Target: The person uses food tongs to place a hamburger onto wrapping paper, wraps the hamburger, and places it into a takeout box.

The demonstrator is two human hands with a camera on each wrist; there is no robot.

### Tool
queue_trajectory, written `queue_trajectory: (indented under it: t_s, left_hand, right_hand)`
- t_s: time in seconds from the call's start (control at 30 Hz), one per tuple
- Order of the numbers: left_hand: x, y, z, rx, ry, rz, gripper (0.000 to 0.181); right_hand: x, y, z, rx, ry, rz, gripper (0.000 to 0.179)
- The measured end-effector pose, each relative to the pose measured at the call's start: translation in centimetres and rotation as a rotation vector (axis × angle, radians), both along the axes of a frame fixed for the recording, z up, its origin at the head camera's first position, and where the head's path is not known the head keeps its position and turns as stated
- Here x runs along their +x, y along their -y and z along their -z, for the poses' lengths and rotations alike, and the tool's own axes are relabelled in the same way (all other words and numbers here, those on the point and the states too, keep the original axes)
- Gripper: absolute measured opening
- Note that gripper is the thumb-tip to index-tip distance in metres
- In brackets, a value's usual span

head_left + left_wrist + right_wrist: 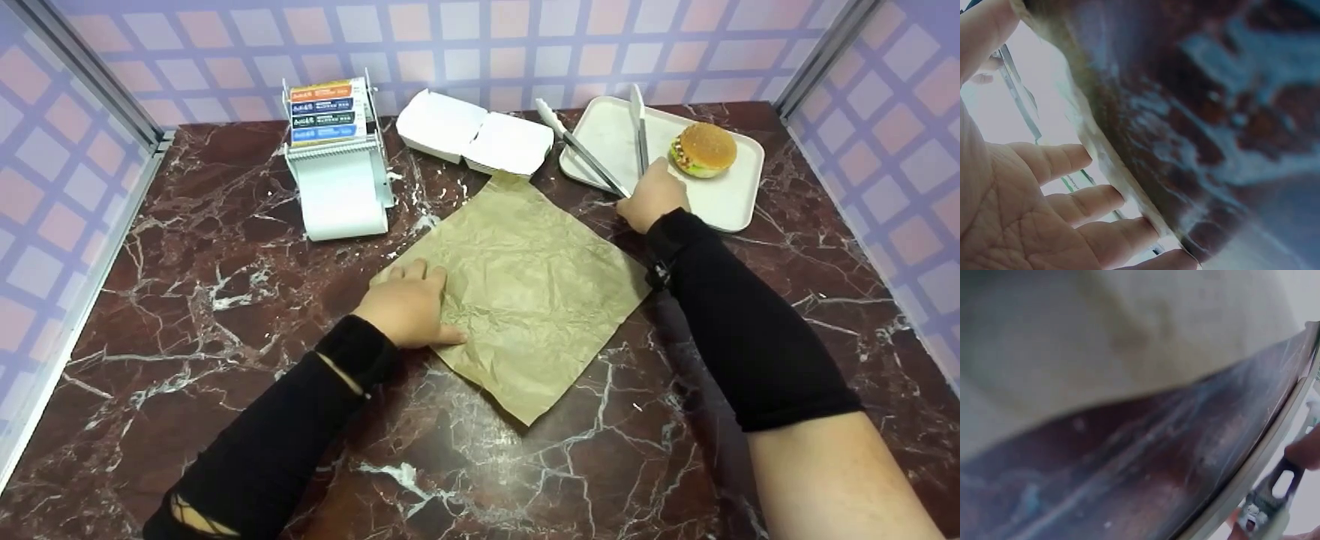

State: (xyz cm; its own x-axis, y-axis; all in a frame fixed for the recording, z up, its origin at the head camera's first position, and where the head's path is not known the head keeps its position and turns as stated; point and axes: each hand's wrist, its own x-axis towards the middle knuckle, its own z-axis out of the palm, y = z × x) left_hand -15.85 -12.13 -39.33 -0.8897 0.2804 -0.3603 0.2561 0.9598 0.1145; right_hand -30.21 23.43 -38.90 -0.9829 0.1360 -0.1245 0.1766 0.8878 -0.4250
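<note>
Head view: right hand (656, 195) has fingers curled round the hinged end of the long silver metal tongs with pale tips (596, 163), whose arms are splayed over the left part of the white rounded tray (724, 210). Left hand (405, 304) lies flat, fingers spread, on the left corner of the square brown creased paper sheet (536, 277), gripping nothing. To do this well, I'd bring the tongs in level, straddle the bun at mid-height and squeeze lightly so the filling doesn't push out; left hand should press just enough to stop the sheet sliding. Containers: tray carries the sesame-bun burger (703, 150) on its right side; white clamshell box (442, 124) is unfolded far centre, too bright inside to tell contents; the metal-framed dispenser (379, 169), far left, bears multicolour printed labels and a white strip. Left wrist view: palm and extended fingers beside a pale sheet edge. Right wrist view: blurred; fingertips at the tongs' slotted end, hand mostly cropped, squeeze force can't tell.
</note>
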Motion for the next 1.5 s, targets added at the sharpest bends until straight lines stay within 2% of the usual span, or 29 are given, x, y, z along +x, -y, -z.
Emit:
queue_trajectory:
  t_s: [0.1,0.17,0.37,0.47,0.67,0.8,0.97,1.1,1.3,1.5]
  left_hand:
    - [0.0,0.0,-0.1,0.004,-0.001,0.003,0.114]
    - [0.0,0.0,-0.1,0.008,0.001,0.002,0.114]
    - [0.1,0.0,-0.2,0.028,0.009,0.001,0.114]
    - [0.1,0.0,-0.2,0.028,0.009,0.003,0.114]
    - [0.0,-0.1,-0.1,0.028,0.013,-0.003,0.114]
    - [0.0,0.0,0.0,0.038,0.007,-0.01,0.112]
    - [0.0,-0.1,0.1,0.05,0.014,-0.014,0.113]
    - [-0.1,-0.2,0.0,0.049,0.019,-0.014,0.114]
    - [-0.1,-0.3,-0.2,0.054,0.014,-0.01,0.11]
    - [-0.3,-0.4,-0.2,0.052,0.021,-0.017,0.11]
  right_hand:
    - [-0.1,-0.2,0.0,-0.002,0.016,0.044,0.084]
    - [0.0,-0.4,0.0,-0.002,0.04,0.06,0.079]
    - [0.2,-1.0,-0.1,-0.013,0.095,0.024,0.067]
    - [0.3,-1.3,-0.2,-0.027,0.101,0.013,0.073]
    - [1.0,-2.2,-0.2,-0.008,0.113,0.015,0.098]
    - [1.6,-2.7,-0.3,-0.004,0.085,0.019,0.1]
    - [3.0,-3.7,-0.8,-0.107,0.008,0.057,0.101]
    - [4.6,-5.3,-1.5,-0.179,-0.017,0.075,0.103]
    - [7.2,-9.4,-2.1,-0.137,-0.016,0.119,0.108]
    - [9.4,-12.7,-1.4,-0.074,-0.047,0.188,0.11]
